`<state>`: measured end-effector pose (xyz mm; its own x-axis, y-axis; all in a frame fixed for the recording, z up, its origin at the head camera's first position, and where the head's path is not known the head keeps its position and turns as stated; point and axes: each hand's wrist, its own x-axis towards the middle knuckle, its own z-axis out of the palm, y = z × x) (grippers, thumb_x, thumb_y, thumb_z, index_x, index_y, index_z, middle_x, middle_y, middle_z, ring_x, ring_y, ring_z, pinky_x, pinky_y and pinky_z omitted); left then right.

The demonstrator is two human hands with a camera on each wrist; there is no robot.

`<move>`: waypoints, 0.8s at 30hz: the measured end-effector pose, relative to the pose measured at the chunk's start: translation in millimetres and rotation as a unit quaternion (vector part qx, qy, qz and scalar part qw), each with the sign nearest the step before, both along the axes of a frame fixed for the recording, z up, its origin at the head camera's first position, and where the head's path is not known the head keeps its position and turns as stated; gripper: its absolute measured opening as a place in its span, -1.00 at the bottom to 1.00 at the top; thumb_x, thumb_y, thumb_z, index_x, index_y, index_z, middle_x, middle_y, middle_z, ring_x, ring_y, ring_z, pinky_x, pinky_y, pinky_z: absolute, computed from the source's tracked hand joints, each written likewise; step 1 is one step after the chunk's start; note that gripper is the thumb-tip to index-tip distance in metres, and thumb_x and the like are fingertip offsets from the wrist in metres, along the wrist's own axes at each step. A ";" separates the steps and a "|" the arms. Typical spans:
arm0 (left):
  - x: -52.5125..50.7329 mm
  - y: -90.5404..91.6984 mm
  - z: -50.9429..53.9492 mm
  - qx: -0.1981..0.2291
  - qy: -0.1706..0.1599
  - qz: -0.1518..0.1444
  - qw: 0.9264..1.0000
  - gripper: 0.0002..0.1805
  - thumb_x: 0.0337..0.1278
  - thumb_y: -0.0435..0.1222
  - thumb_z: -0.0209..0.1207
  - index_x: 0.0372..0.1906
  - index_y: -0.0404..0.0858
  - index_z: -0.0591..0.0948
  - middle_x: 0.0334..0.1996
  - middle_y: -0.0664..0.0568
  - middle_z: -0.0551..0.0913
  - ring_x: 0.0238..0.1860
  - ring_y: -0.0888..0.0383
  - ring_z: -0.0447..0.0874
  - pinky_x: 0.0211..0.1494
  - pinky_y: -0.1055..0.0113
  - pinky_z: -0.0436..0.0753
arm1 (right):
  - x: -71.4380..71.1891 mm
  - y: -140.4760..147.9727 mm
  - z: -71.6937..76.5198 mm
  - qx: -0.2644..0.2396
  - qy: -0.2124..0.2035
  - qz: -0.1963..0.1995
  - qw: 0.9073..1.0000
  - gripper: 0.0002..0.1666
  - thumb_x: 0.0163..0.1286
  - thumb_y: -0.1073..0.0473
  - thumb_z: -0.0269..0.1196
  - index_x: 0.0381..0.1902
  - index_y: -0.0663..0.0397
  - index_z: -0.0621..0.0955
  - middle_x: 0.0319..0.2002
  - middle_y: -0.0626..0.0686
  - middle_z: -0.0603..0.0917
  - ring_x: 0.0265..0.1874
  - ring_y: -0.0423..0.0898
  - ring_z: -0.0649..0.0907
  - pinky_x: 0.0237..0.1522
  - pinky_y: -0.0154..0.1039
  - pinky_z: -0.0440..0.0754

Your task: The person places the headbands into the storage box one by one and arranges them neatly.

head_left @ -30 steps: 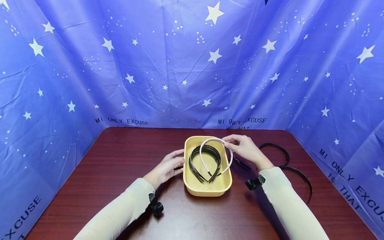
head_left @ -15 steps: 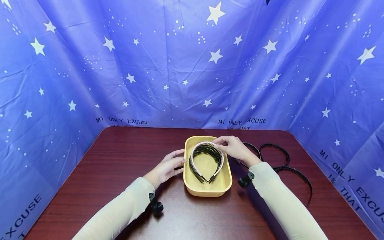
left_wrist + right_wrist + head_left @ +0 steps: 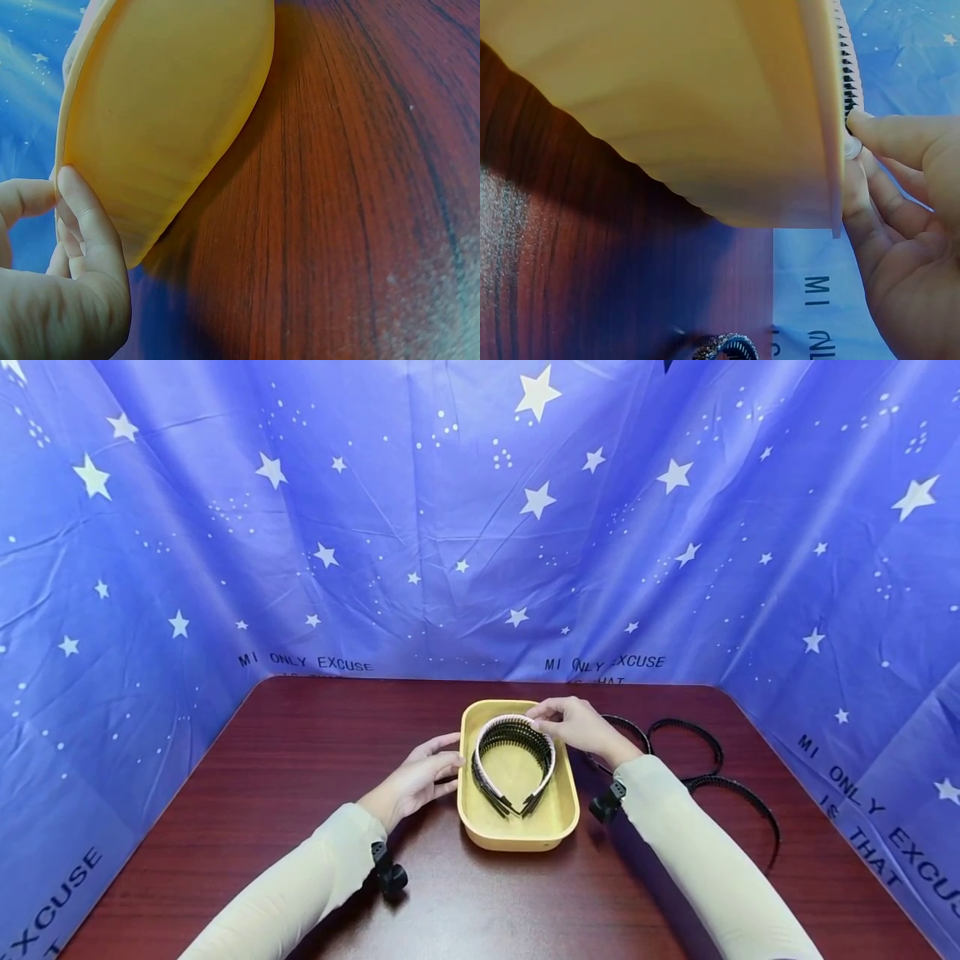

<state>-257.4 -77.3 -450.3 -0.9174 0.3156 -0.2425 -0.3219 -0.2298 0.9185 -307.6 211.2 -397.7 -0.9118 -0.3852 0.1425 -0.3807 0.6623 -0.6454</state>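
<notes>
A yellow plastic basin point(image 3: 558, 817) stands on the table, with several black toothed headbands point(image 3: 536, 745) nested inside it. On top of them lies a pale pinkish-white headband point(image 3: 483, 770), its two ends toward the person. My right hand point(image 3: 577, 727) pinches this pale headband near its top right, over the basin's far right rim. The right wrist view shows the thumb and fingers of the right hand point(image 3: 907, 195) on the band just above the rim. At the basin's left side, my left hand point(image 3: 412, 781) holds the rim between thumb and finger, also seen in the left wrist view.
To the right, on the dark red wooden table point(image 3: 315, 743), lie three black headbands: one beside the right hand point(image 3: 630, 728), one farther back point(image 3: 716, 745) and one nearer point(image 3: 765, 806). A blue star-patterned curtain point(image 3: 420, 568) surrounds the table's back and sides.
My right hand has moved left, bringing the pale headband from over the basin's right side onto the black stack. The left hand has stayed at the rim.
</notes>
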 end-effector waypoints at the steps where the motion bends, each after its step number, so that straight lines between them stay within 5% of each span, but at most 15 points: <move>1: 0.1 0.0 0.0 0.001 -0.001 0.001 1.000 -0.33 0.22 -0.48 0.16 0.45 -0.25 0.32 -0.21 0.01 0.63 -0.19 0.17 0.65 -0.13 0.32 0.68 | -0.2 -0.6 0.1 0.001 -0.001 0.002 1.000 -0.78 0.37 0.13 0.35 -0.04 0.00 0.75 -0.22 -0.07 0.76 -0.23 -0.13 0.65 -0.17 -0.18 0.57; 24: 1.5 -0.1 0.4 -0.002 -0.002 0.005 1.000 -0.33 0.21 -0.48 0.15 0.44 -0.24 0.32 -0.21 0.01 0.63 -0.20 0.18 0.65 -0.15 0.33 0.69 | -5.2 -7.4 -2.9 0.011 0.005 0.000 1.000 -0.80 0.35 0.16 0.37 -0.08 0.02 0.75 -0.25 -0.08 0.75 -0.26 -0.14 0.65 -0.14 -0.17 0.60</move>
